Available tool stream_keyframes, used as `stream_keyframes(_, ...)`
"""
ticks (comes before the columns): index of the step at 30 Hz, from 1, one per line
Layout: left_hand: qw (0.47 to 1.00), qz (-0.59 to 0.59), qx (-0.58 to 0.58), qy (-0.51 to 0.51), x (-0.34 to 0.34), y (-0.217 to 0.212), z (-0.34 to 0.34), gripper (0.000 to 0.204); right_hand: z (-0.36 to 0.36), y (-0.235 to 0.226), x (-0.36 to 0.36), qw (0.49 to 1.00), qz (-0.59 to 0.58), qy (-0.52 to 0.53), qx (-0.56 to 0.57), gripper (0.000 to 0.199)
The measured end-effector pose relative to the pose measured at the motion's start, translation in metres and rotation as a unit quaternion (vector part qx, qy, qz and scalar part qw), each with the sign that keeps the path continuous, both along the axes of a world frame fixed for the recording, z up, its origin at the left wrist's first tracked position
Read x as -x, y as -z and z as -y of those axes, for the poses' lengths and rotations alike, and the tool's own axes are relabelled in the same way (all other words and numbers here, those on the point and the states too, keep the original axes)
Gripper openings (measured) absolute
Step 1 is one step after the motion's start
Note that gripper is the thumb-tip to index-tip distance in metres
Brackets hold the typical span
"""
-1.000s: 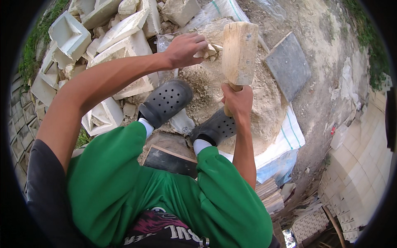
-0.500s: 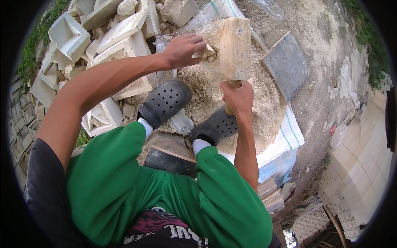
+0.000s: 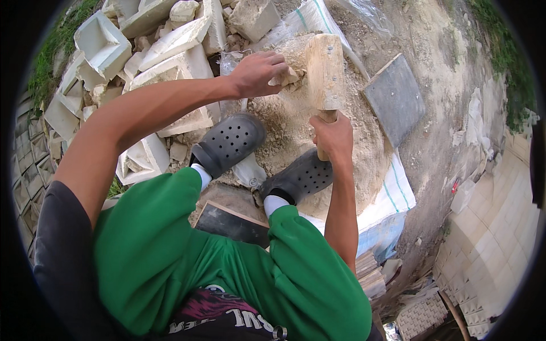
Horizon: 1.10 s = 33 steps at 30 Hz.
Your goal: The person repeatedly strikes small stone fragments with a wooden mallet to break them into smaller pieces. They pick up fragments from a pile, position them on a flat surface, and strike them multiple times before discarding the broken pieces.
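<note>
In my right hand is the handle of a wooden mallet, its pale block head pointing away from me over a heap of crushed beige rubble. My left hand reaches in from the left with curled fingers. Against its fingertips is a broken chunk of pale plaster-like material, just left of the mallet head. The fingers hide part of that chunk. Both my feet, in grey clogs, rest at the heap's near side.
Broken white cast blocks are piled on the left. A flat grey slab lies right of the heap. Under the rubble spreads a white woven sheet. Stacked pale tiles stand far right. A dark board sits between my legs.
The view has shifted slightly. The mallet head has tilted a little and sits slightly lower in the picture. My left hand stays at the chunk, and my right hand keeps its grip.
</note>
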<state>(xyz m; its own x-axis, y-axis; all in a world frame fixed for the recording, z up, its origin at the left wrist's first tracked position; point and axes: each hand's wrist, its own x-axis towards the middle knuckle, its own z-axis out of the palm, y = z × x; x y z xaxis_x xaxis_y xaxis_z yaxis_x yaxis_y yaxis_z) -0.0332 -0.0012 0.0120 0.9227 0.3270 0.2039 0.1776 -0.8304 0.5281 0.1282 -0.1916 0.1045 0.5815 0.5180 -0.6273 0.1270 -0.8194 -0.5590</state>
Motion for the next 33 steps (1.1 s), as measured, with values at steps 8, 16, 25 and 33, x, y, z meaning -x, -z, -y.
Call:
stream_keyframes(8,1.000,-0.013,0.006,0.001,0.001,0.001,0.000,0.035,0.013,0.021,0.009,0.984,0.016,-0.016,-0.177,0.027)
stream_keyframes(16,1.000,-0.013,0.009,0.001,0.002,0.000,0.001,0.039,0.009,-0.001,-0.007,0.999,0.007,-0.005,0.044,0.037)
stream_keyframes(25,0.999,-0.047,0.024,0.003,0.001,-0.003,0.000,0.037,0.017,0.052,0.022,0.995,0.041,-0.021,-0.087,0.029)
stream_keyframes(33,0.999,-0.022,0.014,0.023,0.007,0.005,-0.004,0.034,0.006,0.008,0.018,0.997,0.002,0.015,-0.073,0.032)
